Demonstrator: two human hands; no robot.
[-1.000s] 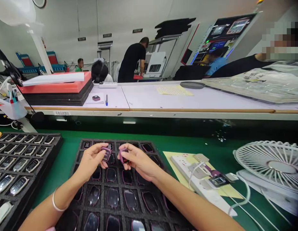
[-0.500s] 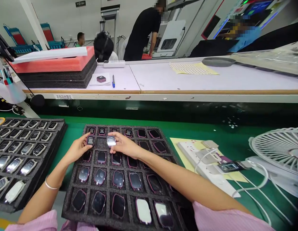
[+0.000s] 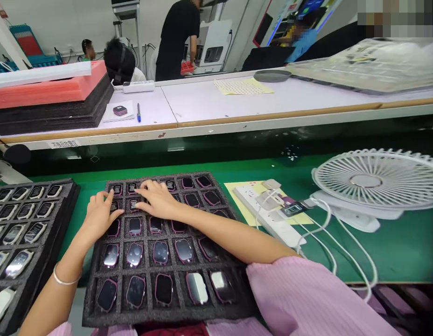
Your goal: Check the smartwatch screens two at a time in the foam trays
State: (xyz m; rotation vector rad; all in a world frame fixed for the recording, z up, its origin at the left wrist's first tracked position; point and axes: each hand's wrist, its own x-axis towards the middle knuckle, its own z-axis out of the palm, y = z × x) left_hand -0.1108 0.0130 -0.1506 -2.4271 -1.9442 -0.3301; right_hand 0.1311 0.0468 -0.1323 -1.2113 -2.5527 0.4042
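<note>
A black foam tray (image 3: 97,298) in front of me holds several purple-rimmed smartwatch bodies (image 3: 160,252) in its pockets. My left hand (image 3: 99,214) rests on the tray's far left part, its fingertips pressing a watch body in the second row. My right hand (image 3: 157,198) lies flat over the far rows beside it, fingers stretched onto the pockets. Neither hand holds anything lifted off the tray.
A second foam tray (image 3: 27,224) of watch bodies lies at the left. To the right sit a white power strip (image 3: 268,219) with cables and a white fan (image 3: 373,179). Behind the green mat runs a white bench (image 3: 237,100) with stacked foam (image 3: 48,100); other people work beyond.
Both hands have gone down from holding a watch body each to lying on the tray's far pockets, with the watch bodies set into them. The camera has tilted down and right.
</note>
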